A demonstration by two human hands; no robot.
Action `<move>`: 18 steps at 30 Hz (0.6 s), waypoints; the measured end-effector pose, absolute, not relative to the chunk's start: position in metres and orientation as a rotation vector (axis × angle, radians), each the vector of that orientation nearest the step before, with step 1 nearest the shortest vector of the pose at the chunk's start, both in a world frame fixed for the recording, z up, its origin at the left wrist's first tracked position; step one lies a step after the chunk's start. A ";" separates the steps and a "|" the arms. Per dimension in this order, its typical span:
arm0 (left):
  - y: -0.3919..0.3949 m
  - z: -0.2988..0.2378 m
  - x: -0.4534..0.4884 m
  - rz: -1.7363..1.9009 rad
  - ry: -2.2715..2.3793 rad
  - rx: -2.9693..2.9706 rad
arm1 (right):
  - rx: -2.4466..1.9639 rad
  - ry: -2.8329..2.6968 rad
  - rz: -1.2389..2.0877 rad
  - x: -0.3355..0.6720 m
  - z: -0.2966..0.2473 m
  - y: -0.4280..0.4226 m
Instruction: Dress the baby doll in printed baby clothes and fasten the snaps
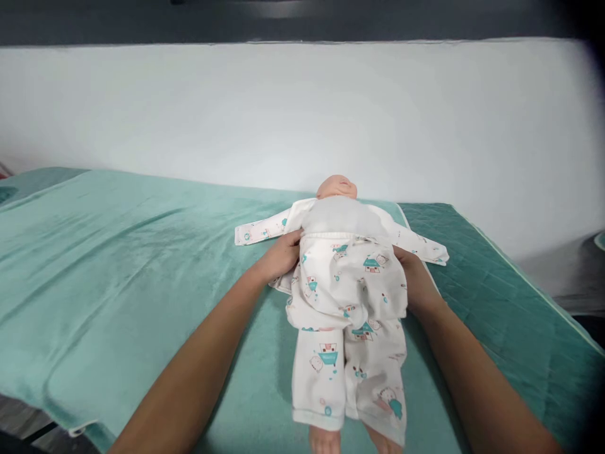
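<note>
A baby doll [337, 186] lies on its back, head at the far side and bare feet toward me. It wears a white long-sleeved baby top [262, 232], sleeves spread to both sides, and white printed baby pants [331, 302] pulled up high, with the waistband over the belly. My left hand [282, 255] is closed at the left side of the waistband, its fingertips partly hidden by the cloth. At the waistband's right side, my right hand [418, 277] grips the pants, most of its fingers out of sight behind the fabric.
A light green sheet [142, 284] covers the bed under the doll, with wrinkles at the left. To the right lies a darker green quilted cover [496, 315]. A white wall [283, 113] rises behind the bed. Part of a dark round object [593, 271] shows at the right edge.
</note>
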State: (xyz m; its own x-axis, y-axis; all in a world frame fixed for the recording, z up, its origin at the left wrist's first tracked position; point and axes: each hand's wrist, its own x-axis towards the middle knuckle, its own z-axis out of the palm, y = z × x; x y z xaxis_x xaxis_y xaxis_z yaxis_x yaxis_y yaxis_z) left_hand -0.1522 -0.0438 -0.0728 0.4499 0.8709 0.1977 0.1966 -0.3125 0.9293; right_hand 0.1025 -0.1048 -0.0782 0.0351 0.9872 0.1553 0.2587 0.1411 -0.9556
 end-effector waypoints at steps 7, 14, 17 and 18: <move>-0.045 -0.077 -0.152 0.865 0.821 1.591 | -1.307 -1.468 0.939 0.100 -0.071 -0.109; -0.048 -0.070 -0.155 0.758 0.922 1.493 | -1.281 -1.399 0.981 0.103 -0.074 -0.109; -0.049 -0.069 -0.156 0.742 0.978 1.510 | -1.307 -1.378 1.001 0.103 -0.075 -0.108; -0.049 -0.069 -0.156 0.738 0.989 1.496 | -1.312 -1.365 1.006 0.103 -0.076 -0.107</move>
State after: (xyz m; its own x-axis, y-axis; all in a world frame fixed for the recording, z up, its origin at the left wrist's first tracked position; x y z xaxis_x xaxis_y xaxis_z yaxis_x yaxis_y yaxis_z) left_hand -0.1562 -0.0489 -0.0688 0.4494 0.8900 -0.0766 0.1804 -0.0064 0.9836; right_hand 0.1028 -0.1074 -0.0755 0.0350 0.9951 0.0920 0.2068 0.0828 -0.9749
